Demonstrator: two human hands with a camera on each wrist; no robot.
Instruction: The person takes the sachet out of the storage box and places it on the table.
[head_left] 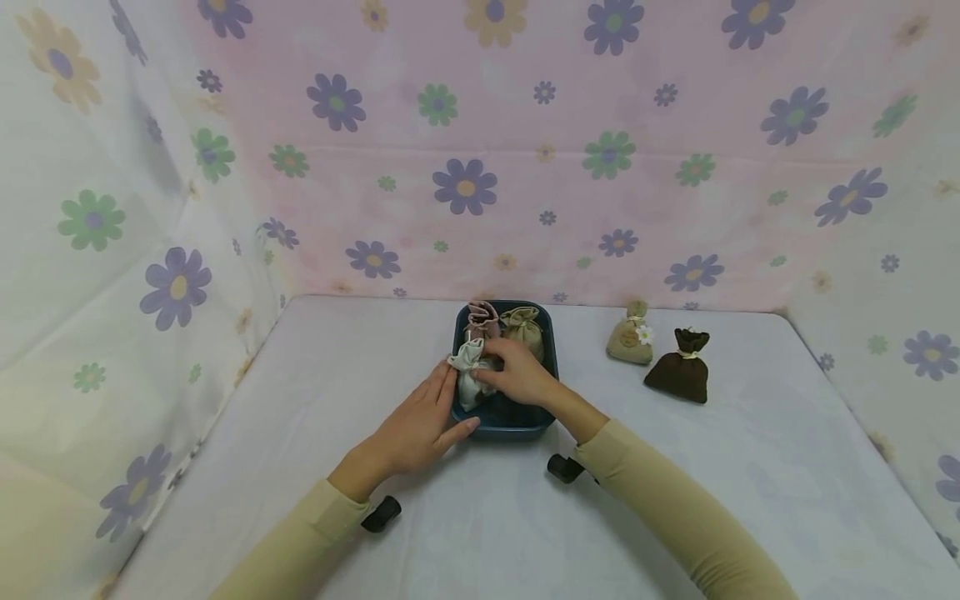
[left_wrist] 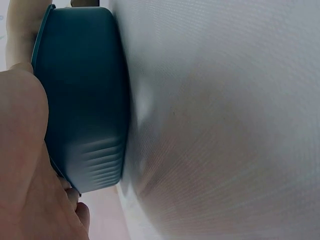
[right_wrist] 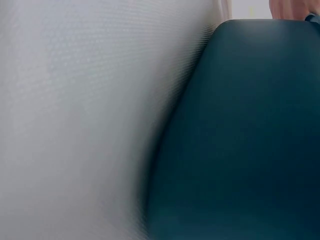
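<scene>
Dark teal, smooth and slightly glossy, a rounded-corner bin (head_left: 510, 434) is the centre of the work; inside it, against its left wall, sits the white pouch (head_left: 474, 390), its gathered mouth tilting over the left rim. The right hand (head_left: 520, 373) reaches in over the bin's right side and pinches this pouch, thumb on its near side and fingers near the neck. The left hand (head_left: 415, 422) lies flat along the bin's left wall, fingers straight and close together, thumb spread toward the near rim, apparently steadying it.

The step in hand looks like seating or adjusting the white pouch in the bin, though lifting it out would look much the same. If packing is the aim, the next move calls for pressing the pouch down inside the rim, then releasing it without dragging the soft cloth.

Toward the bin's far end stand a dusty-pink pouch (head_left: 482, 318) with a folded, frilled top and an olive-tan pouch (head_left: 528, 332), plump and tied. Well to the bin's right are a coarse-looking beige pouch (head_left: 628, 342) bearing a white flower and a dark brown pouch (head_left: 679, 377), broad-based and cinched with a pale tie. Beneath the bin spreads a finely textured white cloth (head_left: 322, 358).
</scene>
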